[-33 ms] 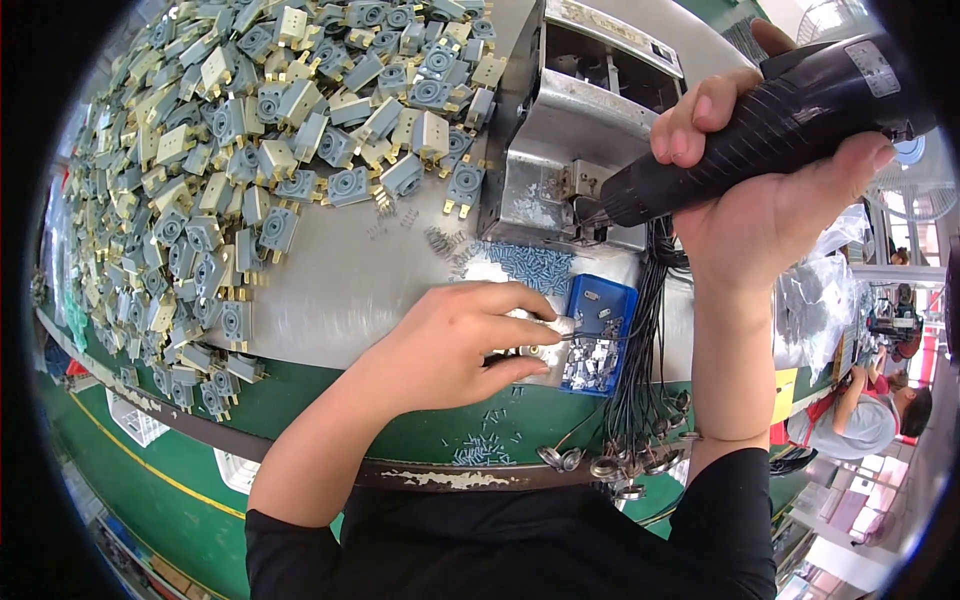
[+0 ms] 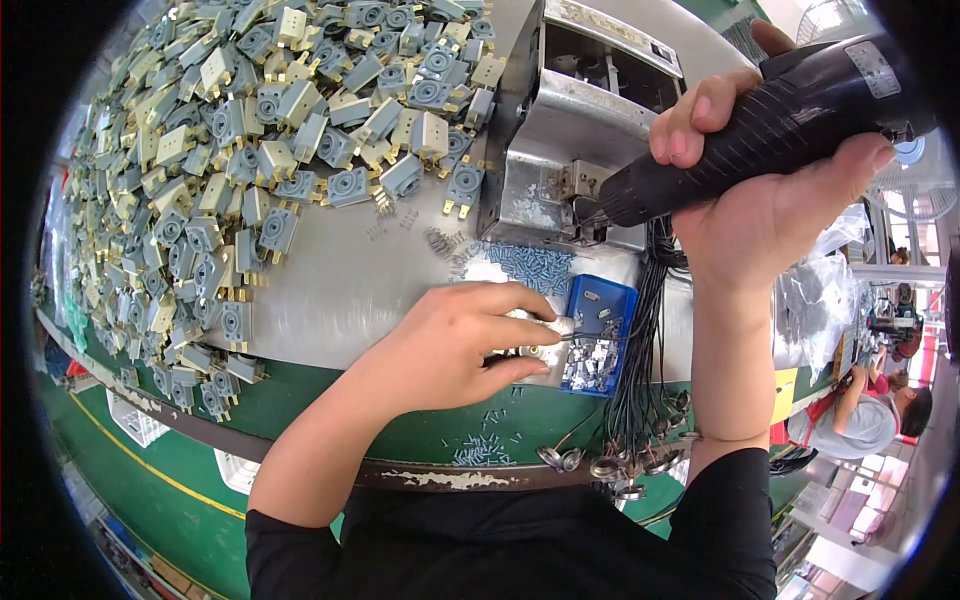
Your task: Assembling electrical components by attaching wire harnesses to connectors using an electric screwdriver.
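My right hand (image 2: 745,235) is wrapped around a black electric screwdriver (image 2: 730,150), held slanting down to the left. Its nose is at the small metal block (image 2: 582,180) on the front of a worn metal box-shaped machine (image 2: 560,115); the bit's tip is hard to make out. Below, my left hand (image 2: 465,335) is closed around a small pale part (image 2: 545,352), mostly hidden by the fingers, with a thin dark wire running from it to the right. Beside those fingertips sits a blue tray (image 2: 632,300) of small metal pieces.
Grey and cream switch-like blocks (image 2: 270,150) with brass prongs heap at the left. Small bluish screws (image 2: 525,265) and loose springs (image 2: 440,240) lie by the machine; more screws (image 2: 482,450) are near the edge. Black wires (image 2: 650,340) hang right of the tray. A person (image 2: 850,415) sits far right.
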Demonstrator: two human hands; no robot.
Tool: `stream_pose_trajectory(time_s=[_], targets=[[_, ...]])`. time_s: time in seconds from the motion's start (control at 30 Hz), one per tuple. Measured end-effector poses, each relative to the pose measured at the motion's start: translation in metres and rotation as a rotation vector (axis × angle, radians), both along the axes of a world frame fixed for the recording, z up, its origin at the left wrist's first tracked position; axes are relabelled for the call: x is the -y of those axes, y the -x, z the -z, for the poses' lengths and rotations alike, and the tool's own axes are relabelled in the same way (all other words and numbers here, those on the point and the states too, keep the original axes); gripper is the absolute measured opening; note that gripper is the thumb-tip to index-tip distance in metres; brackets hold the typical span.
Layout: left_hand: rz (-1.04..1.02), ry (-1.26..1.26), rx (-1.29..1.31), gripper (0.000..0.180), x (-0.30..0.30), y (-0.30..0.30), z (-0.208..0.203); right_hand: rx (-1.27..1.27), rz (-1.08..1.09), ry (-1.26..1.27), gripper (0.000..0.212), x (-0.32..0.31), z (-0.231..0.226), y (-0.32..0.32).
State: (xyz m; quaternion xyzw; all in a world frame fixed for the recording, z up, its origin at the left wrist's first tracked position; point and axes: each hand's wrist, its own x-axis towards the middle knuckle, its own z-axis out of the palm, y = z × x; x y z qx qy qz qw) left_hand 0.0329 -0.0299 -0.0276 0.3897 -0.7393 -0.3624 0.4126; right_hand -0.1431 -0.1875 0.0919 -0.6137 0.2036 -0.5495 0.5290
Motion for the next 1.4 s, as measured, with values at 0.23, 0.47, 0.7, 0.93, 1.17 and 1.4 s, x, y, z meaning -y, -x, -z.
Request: stream_pose_trajectory(time_s=[0.23, 0.47, 0.7, 0.93, 1.17, 1.4], targets=[[0.007, 0.011, 0.009, 0.031, 0.0, 0.001, -0.002, 0.072, -0.083, -0.005, 0.111, -0.003, 0.004, 0.002], [-0.007, 0.007, 0.008, 0.03, -0.003, 0.001, 0.003, -0.112, 0.028, -0.036, 0.116, -0.028, -0.003, -0.009], [0.011, 0.045, 0.026, 0.028, -0.002, -0.001, 0.002, -0.072, -0.315, -0.024, 0.121, -0.082, -0.01, 0.015], [-0.023, 0.024, 0.03, 0.022, -0.006, -0.002, 0.004, -0.211, -0.191, -0.07, 0.123, -0.11, -0.006, 0.011], [-0.019, 0.067, 0.019, 0.028, -0.006, 0.0, 0.005, -0.27, -0.128, 0.011, 0.125, -0.118, 0.0, 0.014], [-0.018, 0.053, 0.019, 0.028, -0.006, 0.0, 0.005, -0.111, -0.246, 0.004, 0.125, -0.101, 0.017, 0.019]])
